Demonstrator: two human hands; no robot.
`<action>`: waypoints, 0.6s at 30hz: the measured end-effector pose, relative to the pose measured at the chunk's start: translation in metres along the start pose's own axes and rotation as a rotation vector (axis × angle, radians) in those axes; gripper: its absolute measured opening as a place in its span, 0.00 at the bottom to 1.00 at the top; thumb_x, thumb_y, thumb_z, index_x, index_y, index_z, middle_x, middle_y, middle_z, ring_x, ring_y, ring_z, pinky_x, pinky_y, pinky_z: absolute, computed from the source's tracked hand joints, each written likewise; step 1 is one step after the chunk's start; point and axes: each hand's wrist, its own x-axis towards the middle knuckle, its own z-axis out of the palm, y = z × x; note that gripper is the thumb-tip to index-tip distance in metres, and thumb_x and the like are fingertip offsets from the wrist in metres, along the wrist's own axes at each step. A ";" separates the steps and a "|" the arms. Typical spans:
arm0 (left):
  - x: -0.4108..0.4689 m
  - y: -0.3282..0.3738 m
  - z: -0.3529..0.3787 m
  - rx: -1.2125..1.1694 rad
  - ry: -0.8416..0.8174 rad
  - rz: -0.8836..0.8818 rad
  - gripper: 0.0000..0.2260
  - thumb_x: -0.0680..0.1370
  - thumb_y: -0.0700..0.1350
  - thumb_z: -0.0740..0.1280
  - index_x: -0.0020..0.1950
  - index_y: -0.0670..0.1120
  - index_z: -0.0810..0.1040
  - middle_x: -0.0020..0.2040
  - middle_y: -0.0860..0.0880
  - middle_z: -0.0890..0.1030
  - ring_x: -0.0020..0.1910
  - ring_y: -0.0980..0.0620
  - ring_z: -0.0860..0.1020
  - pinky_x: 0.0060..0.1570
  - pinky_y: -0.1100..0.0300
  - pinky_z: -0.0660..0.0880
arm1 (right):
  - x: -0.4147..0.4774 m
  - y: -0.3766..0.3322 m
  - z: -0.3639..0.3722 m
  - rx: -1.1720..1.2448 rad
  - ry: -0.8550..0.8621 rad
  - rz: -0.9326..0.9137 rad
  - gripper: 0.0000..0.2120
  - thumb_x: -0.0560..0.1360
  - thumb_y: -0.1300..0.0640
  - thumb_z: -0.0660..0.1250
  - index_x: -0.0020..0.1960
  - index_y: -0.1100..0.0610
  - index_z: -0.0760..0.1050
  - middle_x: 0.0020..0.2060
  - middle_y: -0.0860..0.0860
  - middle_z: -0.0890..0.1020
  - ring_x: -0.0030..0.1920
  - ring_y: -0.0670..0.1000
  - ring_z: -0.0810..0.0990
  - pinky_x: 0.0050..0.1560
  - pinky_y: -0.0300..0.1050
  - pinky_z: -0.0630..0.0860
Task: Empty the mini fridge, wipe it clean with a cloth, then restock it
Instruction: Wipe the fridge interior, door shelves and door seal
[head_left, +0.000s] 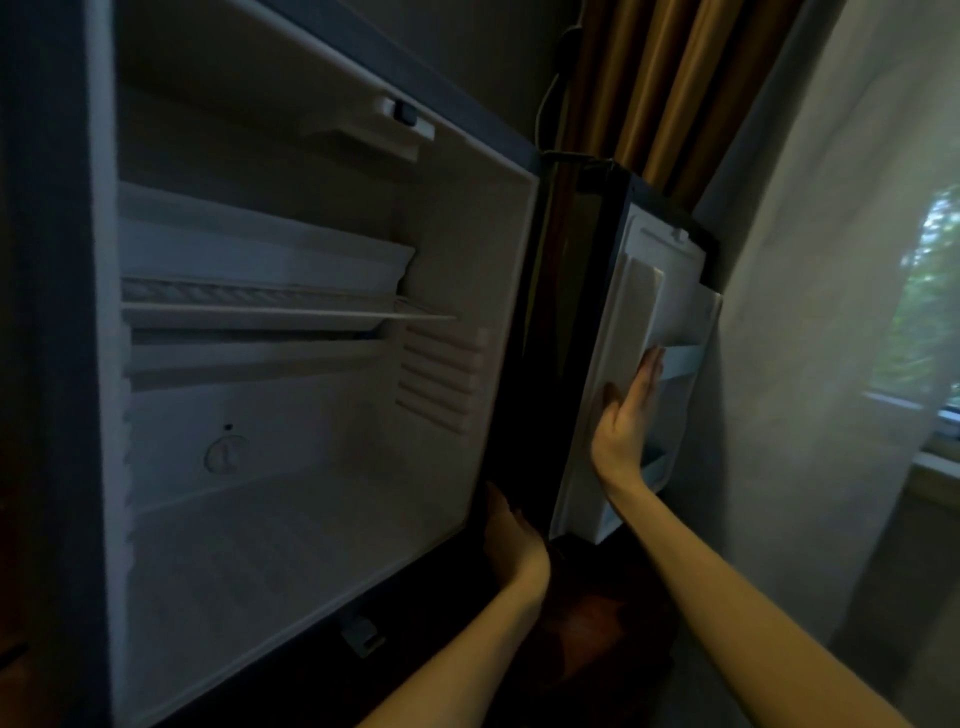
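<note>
The mini fridge (457, 249) stands open and fills the left of the view; its white inside holds nothing but a wire shelf (270, 306) under a small freezer tray. The fridge door (639, 312) is swung out to the right, its white inner lining facing me. My right hand (626, 421) lies flat with straight fingers against the door's inner panel, beside the door shelf. My left hand (511, 535) rests on the dark lower right corner of the fridge frame; its fingertips are lost in shadow. No cloth and no food or drink items are in view.
Brown and gold striped curtains (670, 88) hang behind the door. A sheer white curtain (810, 312) covers a window at the right. A dark cable runs up the wall above the fridge. The floor below is dark wood.
</note>
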 end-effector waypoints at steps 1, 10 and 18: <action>-0.003 -0.001 0.005 -0.028 0.033 -0.019 0.24 0.84 0.40 0.52 0.79 0.48 0.48 0.76 0.46 0.62 0.72 0.46 0.66 0.68 0.58 0.62 | 0.001 0.000 0.000 0.013 -0.003 -0.011 0.29 0.79 0.63 0.54 0.77 0.61 0.45 0.77 0.61 0.49 0.77 0.55 0.47 0.73 0.29 0.43; -0.023 -0.011 0.018 -0.057 0.095 -0.125 0.22 0.84 0.40 0.52 0.78 0.42 0.53 0.78 0.42 0.58 0.75 0.45 0.60 0.69 0.60 0.54 | 0.003 0.002 -0.002 0.033 -0.034 -0.018 0.29 0.79 0.64 0.54 0.76 0.66 0.47 0.77 0.63 0.49 0.77 0.56 0.47 0.71 0.27 0.41; -0.026 -0.002 0.025 -0.197 0.217 -0.164 0.22 0.85 0.41 0.52 0.79 0.44 0.54 0.77 0.43 0.61 0.74 0.44 0.63 0.66 0.60 0.59 | 0.002 0.003 -0.001 0.062 -0.049 0.008 0.29 0.80 0.69 0.54 0.77 0.66 0.46 0.77 0.62 0.48 0.76 0.53 0.45 0.71 0.27 0.39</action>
